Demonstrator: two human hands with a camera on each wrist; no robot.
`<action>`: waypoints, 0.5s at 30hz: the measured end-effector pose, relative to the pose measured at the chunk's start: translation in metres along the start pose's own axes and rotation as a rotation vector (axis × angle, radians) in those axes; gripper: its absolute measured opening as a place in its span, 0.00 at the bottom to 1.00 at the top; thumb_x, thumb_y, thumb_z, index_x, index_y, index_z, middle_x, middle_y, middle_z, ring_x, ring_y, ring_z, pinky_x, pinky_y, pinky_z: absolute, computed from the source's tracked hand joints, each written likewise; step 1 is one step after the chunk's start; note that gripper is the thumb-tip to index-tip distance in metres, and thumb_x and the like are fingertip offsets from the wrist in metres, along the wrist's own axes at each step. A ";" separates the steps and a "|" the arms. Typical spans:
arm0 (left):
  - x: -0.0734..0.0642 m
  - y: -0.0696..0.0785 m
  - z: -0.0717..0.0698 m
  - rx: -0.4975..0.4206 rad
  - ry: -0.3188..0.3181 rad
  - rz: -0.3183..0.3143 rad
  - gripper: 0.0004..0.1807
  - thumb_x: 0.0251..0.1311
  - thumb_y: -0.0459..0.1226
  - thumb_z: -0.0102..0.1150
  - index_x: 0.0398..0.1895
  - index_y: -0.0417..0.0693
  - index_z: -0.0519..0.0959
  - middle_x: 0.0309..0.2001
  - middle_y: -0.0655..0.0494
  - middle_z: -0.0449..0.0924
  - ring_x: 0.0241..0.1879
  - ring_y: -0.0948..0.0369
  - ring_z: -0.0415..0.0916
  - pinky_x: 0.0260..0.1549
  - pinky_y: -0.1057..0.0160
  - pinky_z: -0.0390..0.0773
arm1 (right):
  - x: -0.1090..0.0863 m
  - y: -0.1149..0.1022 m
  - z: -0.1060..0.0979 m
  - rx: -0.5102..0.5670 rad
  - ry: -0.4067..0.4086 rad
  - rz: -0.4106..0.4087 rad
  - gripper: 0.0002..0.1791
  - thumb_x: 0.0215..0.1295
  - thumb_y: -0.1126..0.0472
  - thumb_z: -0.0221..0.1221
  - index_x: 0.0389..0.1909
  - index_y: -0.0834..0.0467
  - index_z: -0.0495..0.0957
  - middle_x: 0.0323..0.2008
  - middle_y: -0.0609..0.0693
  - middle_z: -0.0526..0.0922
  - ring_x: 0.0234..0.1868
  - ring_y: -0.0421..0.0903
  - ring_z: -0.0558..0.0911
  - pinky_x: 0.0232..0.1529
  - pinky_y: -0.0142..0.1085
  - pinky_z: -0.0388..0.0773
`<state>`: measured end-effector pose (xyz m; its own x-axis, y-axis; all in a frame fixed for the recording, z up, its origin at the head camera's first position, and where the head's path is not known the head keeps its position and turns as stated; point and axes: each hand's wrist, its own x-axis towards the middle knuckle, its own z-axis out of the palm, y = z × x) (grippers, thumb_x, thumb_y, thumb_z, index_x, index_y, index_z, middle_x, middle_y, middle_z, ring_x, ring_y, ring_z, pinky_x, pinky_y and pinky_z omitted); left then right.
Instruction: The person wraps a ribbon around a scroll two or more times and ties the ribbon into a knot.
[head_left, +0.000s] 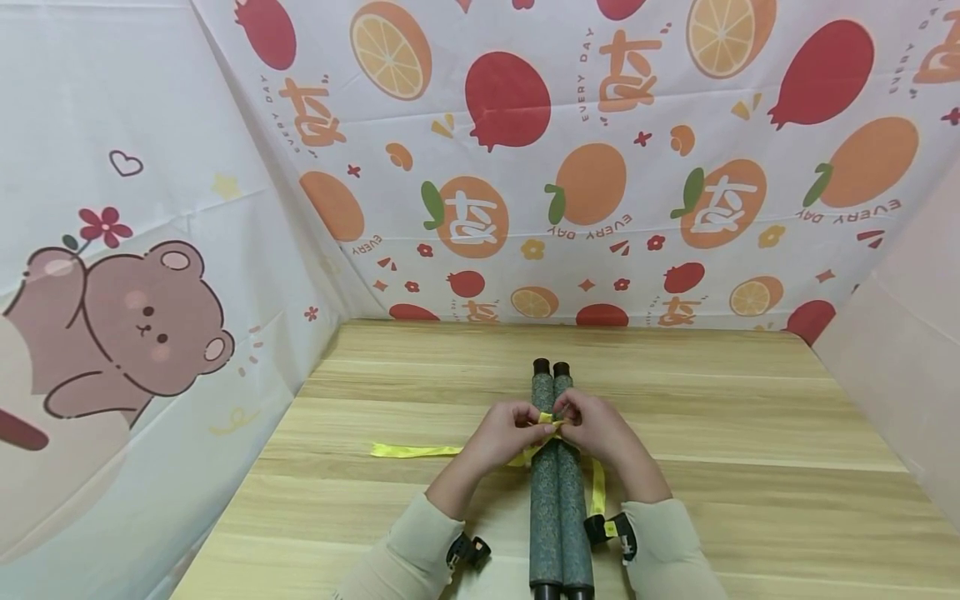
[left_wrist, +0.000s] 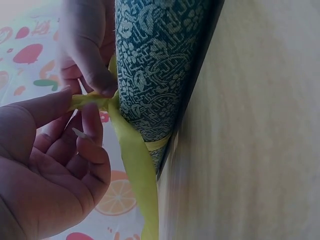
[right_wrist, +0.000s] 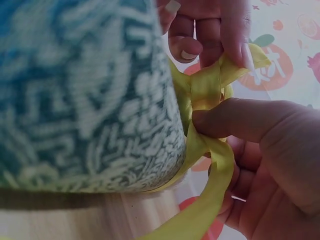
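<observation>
Two rolled scrolls lie side by side on the table, covered in blue-green patterned brocade with dark knobs at the ends. A yellow ribbon passes round them, crossed and looped on top. My left hand pinches a short piece of the ribbon between thumb and fingertip, beside the crossing. Opposite it, my right hand pinches the ribbon at the crossing, its thumb pressed on the folds. One loose ribbon tail stretches left across the table; another hangs down on the right.
The scrolls rest on a light wood-grain table. Behind it hangs a fruit-printed cloth, and a bear-printed cloth covers the left side. Each wrist wears a small black camera below the sleeve cuff.
</observation>
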<state>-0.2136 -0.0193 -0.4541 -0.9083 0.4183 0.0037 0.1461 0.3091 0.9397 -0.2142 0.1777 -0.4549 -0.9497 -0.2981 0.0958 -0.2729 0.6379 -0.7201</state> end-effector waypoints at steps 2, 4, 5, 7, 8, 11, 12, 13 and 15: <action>0.000 0.000 0.000 0.003 0.004 0.001 0.10 0.61 0.41 0.67 0.30 0.43 0.83 0.28 0.50 0.83 0.25 0.64 0.73 0.22 0.69 0.70 | 0.000 0.000 0.000 -0.010 -0.017 -0.012 0.10 0.60 0.70 0.61 0.38 0.52 0.81 0.25 0.45 0.75 0.23 0.41 0.70 0.24 0.32 0.68; 0.000 0.000 0.000 0.004 0.004 0.003 0.10 0.60 0.41 0.68 0.30 0.43 0.83 0.28 0.51 0.83 0.25 0.65 0.72 0.22 0.69 0.70 | -0.001 -0.001 0.000 -0.023 -0.031 -0.032 0.10 0.61 0.69 0.60 0.38 0.52 0.83 0.24 0.44 0.75 0.22 0.40 0.69 0.23 0.31 0.67; 0.000 -0.001 0.001 0.005 0.001 0.004 0.09 0.60 0.41 0.68 0.30 0.44 0.83 0.28 0.52 0.83 0.25 0.65 0.72 0.22 0.68 0.71 | -0.001 -0.001 0.000 -0.031 -0.034 -0.047 0.09 0.62 0.69 0.60 0.37 0.52 0.84 0.23 0.44 0.75 0.21 0.40 0.68 0.23 0.31 0.66; 0.000 0.000 0.001 0.016 -0.005 0.010 0.09 0.60 0.41 0.68 0.30 0.45 0.83 0.28 0.55 0.82 0.26 0.66 0.72 0.24 0.68 0.72 | -0.001 -0.001 0.001 -0.041 -0.036 -0.071 0.09 0.64 0.68 0.60 0.37 0.52 0.86 0.22 0.43 0.75 0.21 0.39 0.67 0.22 0.31 0.66; 0.000 0.000 0.001 0.025 -0.010 0.016 0.09 0.60 0.41 0.68 0.30 0.45 0.83 0.28 0.55 0.82 0.26 0.66 0.72 0.25 0.68 0.73 | 0.000 -0.001 0.001 -0.041 -0.038 -0.079 0.09 0.65 0.67 0.60 0.38 0.52 0.86 0.22 0.43 0.76 0.20 0.38 0.67 0.22 0.31 0.66; 0.001 -0.001 0.001 0.061 -0.022 0.033 0.08 0.61 0.41 0.67 0.29 0.45 0.83 0.29 0.58 0.82 0.29 0.65 0.73 0.27 0.67 0.74 | 0.000 -0.001 0.002 -0.045 -0.043 -0.084 0.10 0.68 0.66 0.59 0.41 0.52 0.87 0.25 0.43 0.79 0.20 0.38 0.67 0.24 0.30 0.66; 0.001 -0.001 0.001 0.074 -0.023 0.037 0.08 0.61 0.41 0.67 0.29 0.46 0.83 0.29 0.58 0.82 0.30 0.65 0.74 0.28 0.67 0.75 | 0.001 -0.001 0.002 -0.043 -0.046 -0.079 0.10 0.68 0.66 0.58 0.42 0.52 0.87 0.28 0.44 0.82 0.20 0.38 0.67 0.24 0.30 0.67; 0.001 -0.002 0.001 0.083 -0.025 0.040 0.08 0.61 0.41 0.67 0.29 0.47 0.83 0.29 0.59 0.82 0.31 0.65 0.75 0.30 0.67 0.76 | 0.001 -0.002 0.003 -0.041 -0.046 -0.072 0.11 0.68 0.66 0.58 0.42 0.52 0.87 0.30 0.45 0.83 0.21 0.38 0.68 0.25 0.30 0.68; 0.001 -0.001 0.001 0.095 -0.026 0.042 0.08 0.62 0.42 0.66 0.29 0.48 0.84 0.30 0.59 0.82 0.34 0.64 0.75 0.31 0.66 0.77 | 0.001 -0.003 0.003 -0.038 -0.039 -0.057 0.11 0.67 0.67 0.58 0.42 0.52 0.87 0.35 0.46 0.86 0.22 0.38 0.70 0.27 0.31 0.69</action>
<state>-0.2141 -0.0188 -0.4558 -0.8902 0.4545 0.0321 0.2215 0.3700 0.9023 -0.2134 0.1734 -0.4546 -0.9261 -0.3613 0.1087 -0.3326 0.6457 -0.6873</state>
